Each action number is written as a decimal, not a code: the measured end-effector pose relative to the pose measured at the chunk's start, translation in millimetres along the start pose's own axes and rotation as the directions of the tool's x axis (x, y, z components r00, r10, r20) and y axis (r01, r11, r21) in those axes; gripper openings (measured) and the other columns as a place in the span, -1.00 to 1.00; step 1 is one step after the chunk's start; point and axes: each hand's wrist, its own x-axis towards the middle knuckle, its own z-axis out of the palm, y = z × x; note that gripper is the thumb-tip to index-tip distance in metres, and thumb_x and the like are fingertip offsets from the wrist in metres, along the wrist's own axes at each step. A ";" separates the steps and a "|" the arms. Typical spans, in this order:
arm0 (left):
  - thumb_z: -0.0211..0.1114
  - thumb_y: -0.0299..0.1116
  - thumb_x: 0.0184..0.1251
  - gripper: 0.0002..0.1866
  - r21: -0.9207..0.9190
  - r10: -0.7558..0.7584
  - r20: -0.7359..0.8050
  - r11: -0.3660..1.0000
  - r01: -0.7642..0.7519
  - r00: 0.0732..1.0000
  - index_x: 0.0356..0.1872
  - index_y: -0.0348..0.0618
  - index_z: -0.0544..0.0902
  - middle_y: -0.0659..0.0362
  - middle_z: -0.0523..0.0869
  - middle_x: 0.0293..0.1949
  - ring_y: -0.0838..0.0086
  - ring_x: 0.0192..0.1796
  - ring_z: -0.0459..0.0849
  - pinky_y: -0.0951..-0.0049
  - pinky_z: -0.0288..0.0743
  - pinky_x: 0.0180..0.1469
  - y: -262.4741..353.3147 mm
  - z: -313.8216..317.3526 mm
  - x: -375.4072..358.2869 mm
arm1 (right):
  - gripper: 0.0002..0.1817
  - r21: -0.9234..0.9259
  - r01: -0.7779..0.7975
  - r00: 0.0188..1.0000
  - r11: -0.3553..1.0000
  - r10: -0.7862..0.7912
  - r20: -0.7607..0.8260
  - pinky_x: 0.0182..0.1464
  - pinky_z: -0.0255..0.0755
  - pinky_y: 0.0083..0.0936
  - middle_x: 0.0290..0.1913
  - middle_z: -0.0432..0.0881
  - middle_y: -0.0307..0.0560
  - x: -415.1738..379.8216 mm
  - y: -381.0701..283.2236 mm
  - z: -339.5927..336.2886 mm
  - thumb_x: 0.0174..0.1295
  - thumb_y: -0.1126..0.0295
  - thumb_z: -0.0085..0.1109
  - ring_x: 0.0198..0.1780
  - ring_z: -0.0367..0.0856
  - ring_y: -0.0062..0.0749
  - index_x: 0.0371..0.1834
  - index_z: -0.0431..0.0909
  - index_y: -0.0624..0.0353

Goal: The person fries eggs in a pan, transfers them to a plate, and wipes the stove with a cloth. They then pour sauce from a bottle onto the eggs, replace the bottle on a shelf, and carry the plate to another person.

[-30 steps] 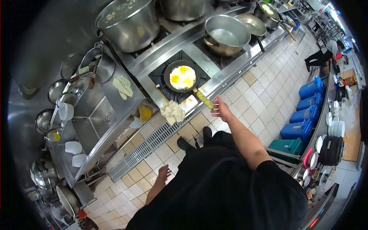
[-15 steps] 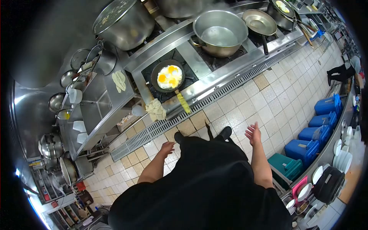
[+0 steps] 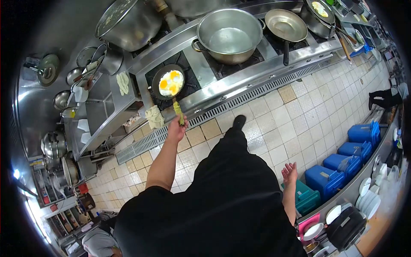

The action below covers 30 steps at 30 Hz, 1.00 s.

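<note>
A single, very wide head view looks down and forward from above the wearer's black-clad torso (image 3: 205, 210). The landmark, a frying pan (image 3: 166, 95) holding eggs, appears left of centre, in the upper half. The camera is above the pan and back from it, on the side its handle (image 3: 177, 112) points to. The torso, much nearer than the pan, fills the bottom centre. Coverage runs beyond the pan to a tall pot (image 3: 128, 25), and well right of the pan to blue bins (image 3: 325, 182). Dark, rounded borders frame the view.
</note>
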 end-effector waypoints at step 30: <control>-0.41 0.44 0.20 -0.17 -0.192 -0.192 -0.704 0.978 0.077 0.683 0.06 -0.06 0.46 0.19 0.58 -0.37 0.47 -0.39 0.51 0.36 0.52 -0.29 -106.5 -42.4 2.5 | -0.66 -0.173 0.538 0.834 0.825 -0.551 -0.033 -0.43 0.38 -0.61 -0.18 0.62 -0.11 81.4 -363.4 85.9 0.30 0.15 0.02 -0.52 0.44 -0.52 -0.03 0.45 0.15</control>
